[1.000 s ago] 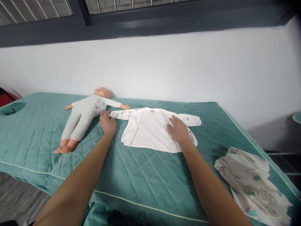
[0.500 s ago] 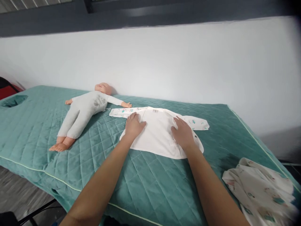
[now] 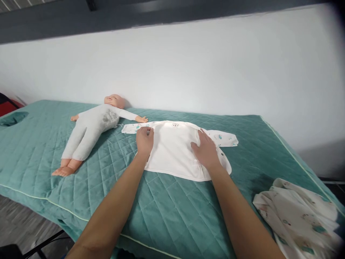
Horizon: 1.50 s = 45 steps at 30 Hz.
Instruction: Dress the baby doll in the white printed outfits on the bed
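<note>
A white long-sleeved baby shirt (image 3: 172,151) lies spread on the bed, its patterned sleeves reaching out to both sides and a small label print at the neck. My left hand (image 3: 145,141) is at the shirt's left side below the sleeve, thumb and fingers drawn together on the cloth edge. My right hand (image 3: 207,150) rests flat on the right part of the shirt, thumb spread away from the fingers. Left of the shirt, a baby doll (image 3: 93,124) with a pale cloth body lies on its back, one arm reaching close to the left sleeve.
A crumpled white printed cloth (image 3: 296,216) lies at the near right corner. Green quilted bedding (image 3: 161,205) covers the bed, with a hole at its far left. Behind it stands a white wall (image 3: 188,72). A dark metal bar (image 3: 44,242) shows at lower left.
My left hand has moved a little left to the shirt's side, its fingers closing from spread to pinched. My right hand stays flat on the shirt. The view has shifted slightly.
</note>
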Motion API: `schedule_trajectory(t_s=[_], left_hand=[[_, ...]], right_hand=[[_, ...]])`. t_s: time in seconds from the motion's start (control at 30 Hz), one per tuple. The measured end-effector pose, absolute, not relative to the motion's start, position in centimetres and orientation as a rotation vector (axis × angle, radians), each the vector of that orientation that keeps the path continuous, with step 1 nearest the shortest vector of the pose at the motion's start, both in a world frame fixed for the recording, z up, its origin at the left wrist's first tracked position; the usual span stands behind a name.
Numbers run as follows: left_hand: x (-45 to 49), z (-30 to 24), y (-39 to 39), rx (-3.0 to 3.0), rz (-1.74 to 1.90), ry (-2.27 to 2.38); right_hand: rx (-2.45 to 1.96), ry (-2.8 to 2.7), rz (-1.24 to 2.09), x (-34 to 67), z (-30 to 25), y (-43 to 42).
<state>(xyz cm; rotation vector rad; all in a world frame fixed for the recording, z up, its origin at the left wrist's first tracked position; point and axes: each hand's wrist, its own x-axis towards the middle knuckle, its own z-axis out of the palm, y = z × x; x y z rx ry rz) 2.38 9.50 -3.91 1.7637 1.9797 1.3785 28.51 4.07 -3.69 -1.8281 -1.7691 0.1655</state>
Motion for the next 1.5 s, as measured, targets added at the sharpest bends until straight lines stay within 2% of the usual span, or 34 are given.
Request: schedule_trajectory(t_s=[0.23, 0.97, 1.3, 1.5], left_hand=[[2.4, -4.1, 9.3, 1.674, 1.491, 1.937], [2.6, -4.0, 9.4, 1.780, 1.299, 1.940], [4.0, -3.4, 8.6, 2.057, 0.943, 2.057], [3.3, -3.8, 9.0, 1.964, 1.158, 2.026]], right_hand=[[-1.773, -1.716, 0.200, 28.7, -3.6, 3.9], [-1.908, -1.861, 0.147, 28.1, -3.1, 3.2], [-1.676, -1.897, -0.010, 27.6, -2.3, 2.2], [-1.379, -1.966, -0.092, 24.9, -0.7, -0.1]])
